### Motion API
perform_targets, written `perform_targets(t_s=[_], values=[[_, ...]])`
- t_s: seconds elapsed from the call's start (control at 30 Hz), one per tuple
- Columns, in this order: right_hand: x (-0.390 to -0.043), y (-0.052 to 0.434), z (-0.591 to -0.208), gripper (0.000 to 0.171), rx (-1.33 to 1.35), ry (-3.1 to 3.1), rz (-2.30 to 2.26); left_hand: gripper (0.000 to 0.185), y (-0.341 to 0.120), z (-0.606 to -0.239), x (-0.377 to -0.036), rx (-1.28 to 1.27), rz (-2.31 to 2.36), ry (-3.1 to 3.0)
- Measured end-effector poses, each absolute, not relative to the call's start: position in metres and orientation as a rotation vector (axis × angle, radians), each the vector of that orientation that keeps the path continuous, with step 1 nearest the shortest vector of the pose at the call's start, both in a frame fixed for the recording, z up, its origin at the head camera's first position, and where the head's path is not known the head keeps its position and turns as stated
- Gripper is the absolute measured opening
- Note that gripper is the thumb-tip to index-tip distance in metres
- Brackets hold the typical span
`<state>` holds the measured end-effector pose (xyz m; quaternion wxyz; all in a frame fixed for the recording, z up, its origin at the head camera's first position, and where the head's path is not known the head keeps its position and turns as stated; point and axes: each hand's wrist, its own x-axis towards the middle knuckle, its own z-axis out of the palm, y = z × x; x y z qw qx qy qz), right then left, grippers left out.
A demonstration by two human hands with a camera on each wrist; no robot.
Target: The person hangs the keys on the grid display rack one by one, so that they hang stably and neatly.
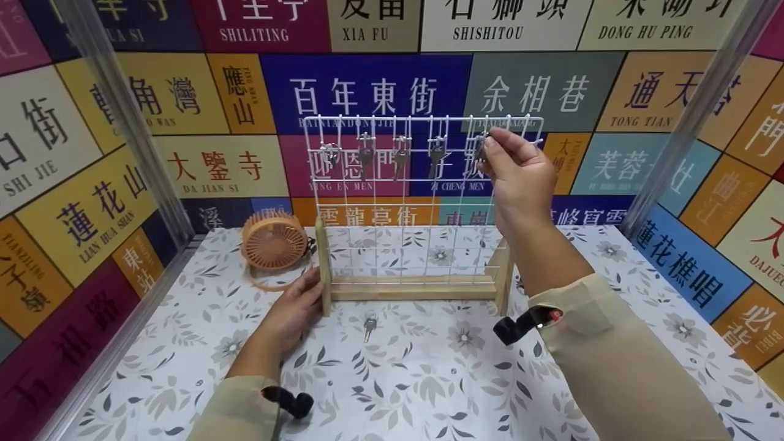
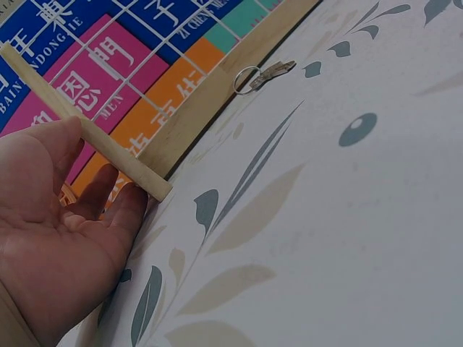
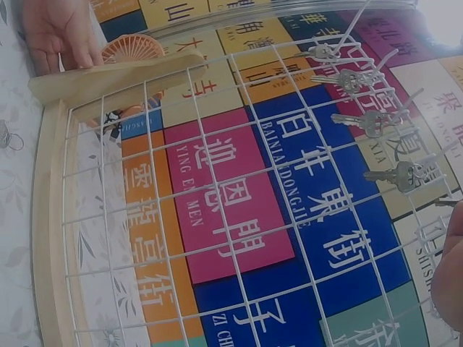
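Observation:
A white wire grid rack with a wooden base [image 1: 410, 293] stands on the table. My right hand [image 1: 523, 177] is at its upper right, with thumb and fingertips pinching a key [image 1: 482, 147] at the rightmost hooks. Whether that key's ring sits on the hook is hidden. Low on the left, my left hand [image 1: 297, 309] holds the rack's wooden side post [image 2: 119, 155] between thumb and fingers. Several other keys [image 3: 372, 123] hang from hooks along the top. One loose key [image 1: 370, 327] with a ring [image 2: 247, 81] lies on the table before the base.
An orange fan [image 1: 274, 241] stands behind and left of the rack, near my left hand. The tabletop [image 1: 429, 392] has a leaf and flower print. Walls of coloured sign panels [image 1: 367, 92] rise behind and at both sides.

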<state>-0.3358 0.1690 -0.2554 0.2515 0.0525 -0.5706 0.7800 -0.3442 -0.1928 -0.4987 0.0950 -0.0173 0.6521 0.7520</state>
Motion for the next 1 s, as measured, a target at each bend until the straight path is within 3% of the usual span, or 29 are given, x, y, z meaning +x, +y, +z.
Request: perform_targets(t_s=[1.0], values=[[-0.350, 0.161, -0.287, 0.029, 0.153, -1.678, 2.114, 0.054, -0.192, -0.500, -0.346, -0.049, 2.241, 1.925]])
